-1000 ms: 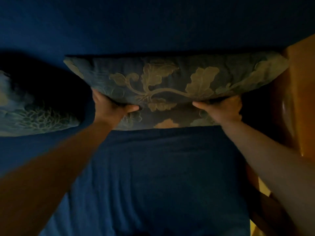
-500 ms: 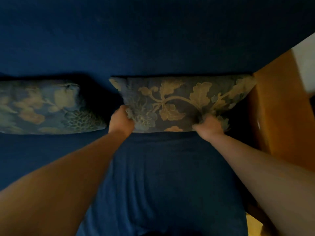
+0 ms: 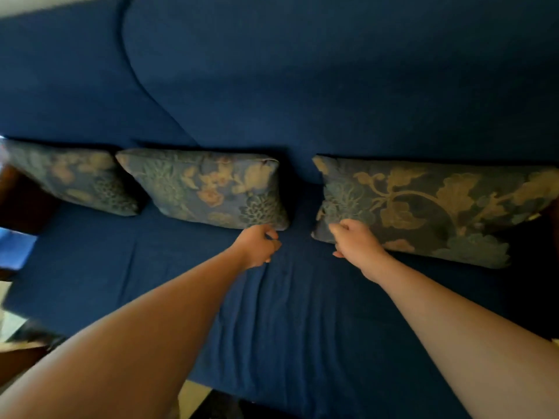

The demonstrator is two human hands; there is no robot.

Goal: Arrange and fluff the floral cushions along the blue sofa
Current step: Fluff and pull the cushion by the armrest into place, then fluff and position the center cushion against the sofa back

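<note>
- Both hands out over the sofa (image 3: 272,328) seat: left hand (image 3: 257,247) loosely curled and holding nothing, right hand (image 3: 357,244) half-closed with its knuckles against the right cushion (image 3: 423,207) — whether it pinches the fabric, I cannot tell.
- Sofa is the landmark: three floral cushions stand in a row along the foot of its backrest, all upright and leaning back.
- Right cushion, the widest, sits at the sofa's right end; the right hand meets its lower left corner.
- Middle cushion (image 3: 205,189) sits near the sofa's centre, a clear gap of blue between it and the right one; the left hand hovers just below its lower right corner, touching or barely apart — too close to call.
- Left cushion (image 3: 72,176) is at the sofa's left end, just beside the middle one, well away from both hands.
- Progress looks late: the line is set. Likely left: even out that gap, a last plump.
</note>
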